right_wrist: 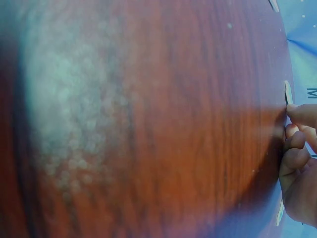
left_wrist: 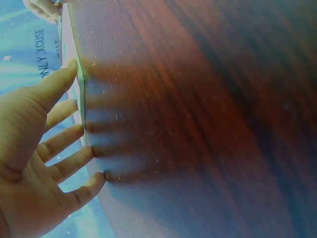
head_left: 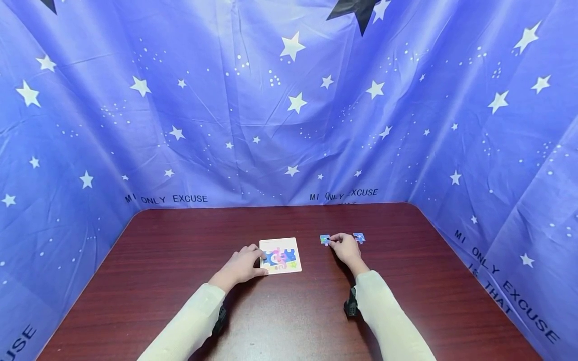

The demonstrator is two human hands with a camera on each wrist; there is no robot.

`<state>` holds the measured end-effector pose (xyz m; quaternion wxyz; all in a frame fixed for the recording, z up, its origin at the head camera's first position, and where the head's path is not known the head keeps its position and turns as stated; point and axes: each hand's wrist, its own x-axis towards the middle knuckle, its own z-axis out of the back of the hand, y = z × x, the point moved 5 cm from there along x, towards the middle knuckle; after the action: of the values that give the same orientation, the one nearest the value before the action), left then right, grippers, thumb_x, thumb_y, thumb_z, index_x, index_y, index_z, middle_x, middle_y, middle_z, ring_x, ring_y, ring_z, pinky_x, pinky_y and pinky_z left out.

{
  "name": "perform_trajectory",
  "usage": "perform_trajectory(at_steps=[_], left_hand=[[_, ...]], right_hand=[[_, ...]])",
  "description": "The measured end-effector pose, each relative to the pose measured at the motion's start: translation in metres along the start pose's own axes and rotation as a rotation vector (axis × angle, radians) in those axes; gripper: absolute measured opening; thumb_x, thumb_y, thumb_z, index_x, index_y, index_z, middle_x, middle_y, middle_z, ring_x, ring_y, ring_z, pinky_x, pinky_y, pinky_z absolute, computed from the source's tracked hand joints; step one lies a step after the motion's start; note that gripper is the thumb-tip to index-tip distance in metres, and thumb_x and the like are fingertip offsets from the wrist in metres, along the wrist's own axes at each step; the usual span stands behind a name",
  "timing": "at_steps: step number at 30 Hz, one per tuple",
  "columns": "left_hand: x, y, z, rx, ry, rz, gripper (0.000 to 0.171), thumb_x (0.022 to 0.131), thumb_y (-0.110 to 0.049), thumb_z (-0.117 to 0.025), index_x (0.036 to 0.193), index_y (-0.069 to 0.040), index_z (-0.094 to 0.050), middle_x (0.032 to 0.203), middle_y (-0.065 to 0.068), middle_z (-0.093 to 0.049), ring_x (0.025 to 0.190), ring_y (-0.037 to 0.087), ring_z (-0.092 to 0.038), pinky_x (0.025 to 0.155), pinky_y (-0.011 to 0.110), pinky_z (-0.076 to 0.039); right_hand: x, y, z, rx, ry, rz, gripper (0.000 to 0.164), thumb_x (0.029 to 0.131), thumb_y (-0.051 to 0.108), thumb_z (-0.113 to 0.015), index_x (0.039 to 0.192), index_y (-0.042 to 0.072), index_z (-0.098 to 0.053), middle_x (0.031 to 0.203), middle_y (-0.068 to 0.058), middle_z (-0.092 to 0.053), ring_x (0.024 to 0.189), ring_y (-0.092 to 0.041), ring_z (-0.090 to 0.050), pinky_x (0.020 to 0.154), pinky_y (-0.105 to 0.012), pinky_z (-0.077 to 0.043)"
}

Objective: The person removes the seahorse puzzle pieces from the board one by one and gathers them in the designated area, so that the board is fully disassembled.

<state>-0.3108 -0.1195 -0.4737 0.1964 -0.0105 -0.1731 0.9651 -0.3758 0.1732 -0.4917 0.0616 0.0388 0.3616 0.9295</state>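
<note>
A square jigsaw tray with a pale border lies flat on the table, partly filled with blue and pink pieces. My left hand rests at its left side, fingers spread and fairly straight, thumb at the near corner. In the left wrist view, the thumb and fingertips meet the tray's thin edge. To the right, my right hand pinches the right edge of a blue-green puzzle piece at table level. Its other fingers are curled in the right wrist view. The piece shows there edge-on.
Another blue puzzle piece lies just beyond the right hand's knuckles. The dark red wooden table has rounded far corners. A blue star-printed curtain hangs behind it and along both sides. Each wrist carries a black camera.
</note>
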Motion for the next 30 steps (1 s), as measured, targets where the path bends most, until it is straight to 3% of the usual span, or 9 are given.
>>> perform_trajectory(at_steps=[30], left_hand=[[-0.0001,-0.0006,0.0,0.008,0.0,0.003,0.037,0.078,-0.039,-0.073,0.103,-0.014,-0.064,0.105,0.003,-0.055,0.102,0.026,-0.052,0.082,0.05,-0.042]], right_hand=[[-0.0018,0.0025,0.0019,0.002,-0.01,0.015,0.018,0.085,0.023,-0.065,0.095,0.009,-0.071,0.093,-0.008,-0.069,0.079,-0.02,-0.059,0.066,-0.031,-0.042]])
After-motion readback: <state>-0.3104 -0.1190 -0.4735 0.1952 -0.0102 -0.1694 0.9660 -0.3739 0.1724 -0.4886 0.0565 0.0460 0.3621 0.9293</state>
